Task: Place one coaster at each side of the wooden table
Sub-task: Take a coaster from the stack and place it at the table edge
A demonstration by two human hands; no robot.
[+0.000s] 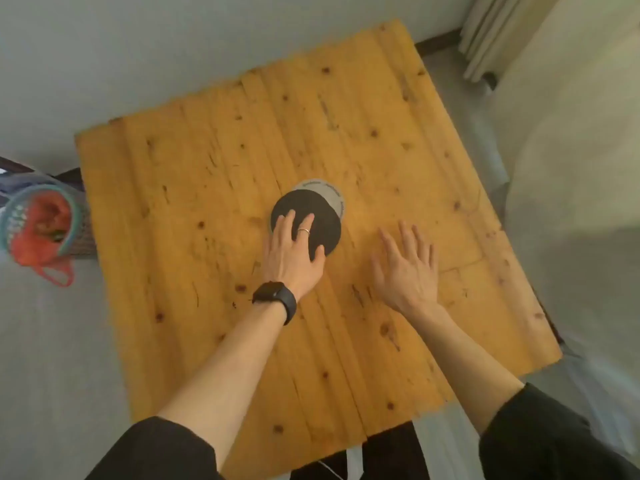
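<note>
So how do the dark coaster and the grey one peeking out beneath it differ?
The dark coaster is near-black and plain; the grey coaster is pale with faint print near its rim. The dark coaster lies on top, almost fully visible, with the left hand pressing flat on it; the grey coaster lies underneath, showing only a crescent, untouched. Both are round, flat discs, stacked near the middle of the wooden table.

left hand presses stacked coasters, seemingly two, mid-table.

to your left a teal-rimmed basket with an orange-red net bag in it sat on the pale floor. far right, a pale curtain hung down.
</note>
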